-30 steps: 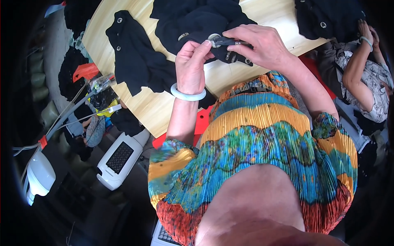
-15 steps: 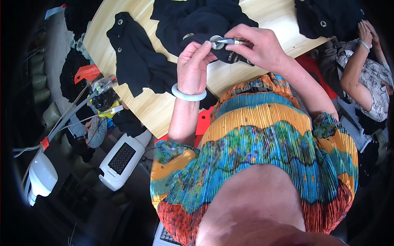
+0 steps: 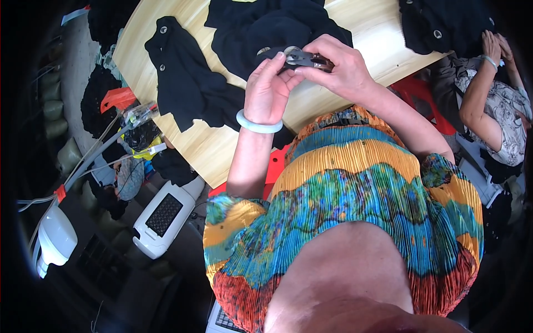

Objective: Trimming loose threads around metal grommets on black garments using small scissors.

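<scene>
A black knitted garment (image 3: 277, 28) lies bunched on the pale wooden table, its near edge lifted between my hands. My left hand (image 3: 267, 91) has thumb and fingers closed on that edge, beside a round light-rimmed fastener (image 3: 291, 50). In my right hand (image 3: 344, 65) is a small metal pair of what look like thread snips (image 3: 317, 61), gripped with the fingers wrapped round the handle. Their tips reach the fastener, next to my left thumb. Exactly what the tips touch is too small to tell.
Another black piece with round fasteners (image 3: 180, 72) lies on the table (image 3: 208, 158) at left. More black fabric (image 3: 444, 28) is at the far right, by a person's hands (image 3: 494, 50). A white lamp-like device (image 3: 161, 219) stands low at left; a red stool (image 3: 422, 94) at right.
My right hand has rolled the snips over, and their body now shows more above the fastener. My left hand has shifted slightly right, and the garment edge has turned with it.
</scene>
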The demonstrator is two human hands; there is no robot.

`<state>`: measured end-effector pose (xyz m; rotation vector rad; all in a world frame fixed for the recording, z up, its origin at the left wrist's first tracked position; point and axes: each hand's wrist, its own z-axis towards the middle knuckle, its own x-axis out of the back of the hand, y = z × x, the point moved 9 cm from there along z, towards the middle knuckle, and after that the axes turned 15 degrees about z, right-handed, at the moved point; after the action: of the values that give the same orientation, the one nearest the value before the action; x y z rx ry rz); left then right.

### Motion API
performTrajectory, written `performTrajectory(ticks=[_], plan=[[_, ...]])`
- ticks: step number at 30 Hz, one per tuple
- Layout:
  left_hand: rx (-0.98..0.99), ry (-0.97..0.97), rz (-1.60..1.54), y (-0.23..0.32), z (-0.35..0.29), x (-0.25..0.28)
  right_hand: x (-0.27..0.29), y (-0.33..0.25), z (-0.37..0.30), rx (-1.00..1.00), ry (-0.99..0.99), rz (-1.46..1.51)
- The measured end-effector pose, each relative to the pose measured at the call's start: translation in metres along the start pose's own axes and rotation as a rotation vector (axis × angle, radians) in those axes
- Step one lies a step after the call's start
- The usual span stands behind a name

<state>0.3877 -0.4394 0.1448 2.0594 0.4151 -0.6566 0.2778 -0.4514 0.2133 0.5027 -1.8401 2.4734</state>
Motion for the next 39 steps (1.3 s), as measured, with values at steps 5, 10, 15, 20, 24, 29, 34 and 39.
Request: performTrajectory(ticks=[5,10,15,20,24,29,34,39], plan=[[0.047,-0.086,0.087,-0.004,0.000,0.004,-0.005,-0.012,0.002,0.148,-0.080,-0.115],[0.111,-0.204,-0.107,-0.008,-0.005,-0.005,0.014,-0.024,0.017,0.198,-0.033,-0.095],[0.032,-0.322,-0.356,0.002,-0.011,-0.016,0.037,-0.019,0.015,0.007,0.124,0.083],[-0.001,-0.333,-0.405,0.004,-0.012,-0.019,0.029,-0.033,0.004,0.044,0.061,0.135],[-0.058,-0.312,-0.295,0.002,-0.013,-0.019,0.014,-0.047,0.012,0.111,-0.008,0.173],[-0.028,-0.362,-0.113,0.000,-0.014,-0.030,0.005,-0.045,0.013,0.233,-0.175,-0.109],[-0.105,-0.360,-0.197,0.004,-0.015,-0.022,0.037,-0.046,0.026,0.220,0.061,-0.028],[-0.193,-0.271,-0.167,0.009,-0.015,-0.012,0.039,-0.034,0.009,-0.036,0.108,0.355]])
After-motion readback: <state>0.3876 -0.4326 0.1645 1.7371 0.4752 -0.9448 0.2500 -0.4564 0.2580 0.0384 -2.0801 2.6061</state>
